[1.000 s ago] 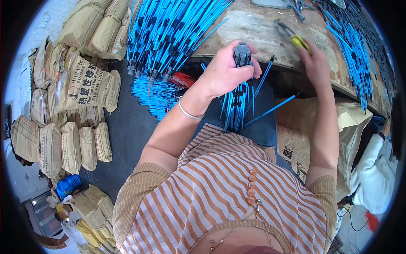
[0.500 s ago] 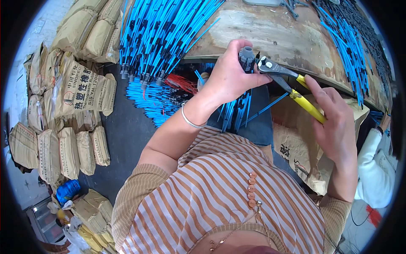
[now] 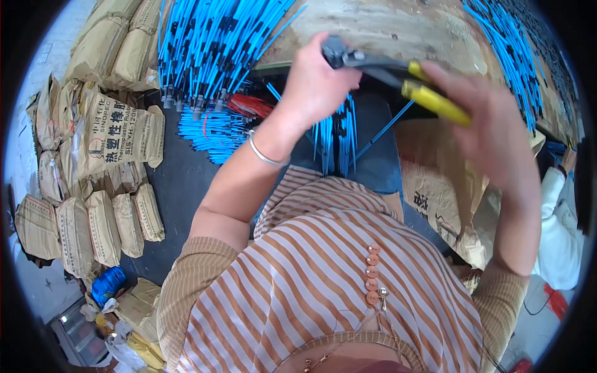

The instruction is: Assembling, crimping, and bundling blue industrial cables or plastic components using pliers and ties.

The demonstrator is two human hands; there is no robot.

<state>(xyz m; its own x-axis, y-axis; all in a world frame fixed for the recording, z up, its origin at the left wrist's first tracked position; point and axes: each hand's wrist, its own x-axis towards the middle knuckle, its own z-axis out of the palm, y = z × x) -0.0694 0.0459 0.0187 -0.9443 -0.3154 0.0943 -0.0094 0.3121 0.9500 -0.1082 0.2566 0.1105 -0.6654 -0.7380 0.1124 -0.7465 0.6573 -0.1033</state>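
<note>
My left hand [image 3: 314,81] is closed around a dark grey fitting [image 3: 334,51] above the table's near edge. Thin blue tubes [image 3: 336,140] with black parts hang below that hand; whether they join the fitting is hidden. My right hand [image 3: 488,118], smeared by motion, grips yellow-handled pliers [image 3: 438,102]. Their handles are spread, and the grey jaws reach to the fitting's right side. Whether the jaws touch it I cannot tell.
A large bundle of blue tubes [image 3: 211,50] lies on the wooden table [image 3: 385,28], with another bundle [image 3: 513,68] at the right. Paper sacks [image 3: 115,130] are stacked left. An opened paper sack [image 3: 435,161] stands right; beyond it shows another person's white sleeve [image 3: 553,242].
Both hands have moved up and away from my body, the left one also leftward. The fitting and the pliers have moved with them. The pliers' handles remain apart.
</note>
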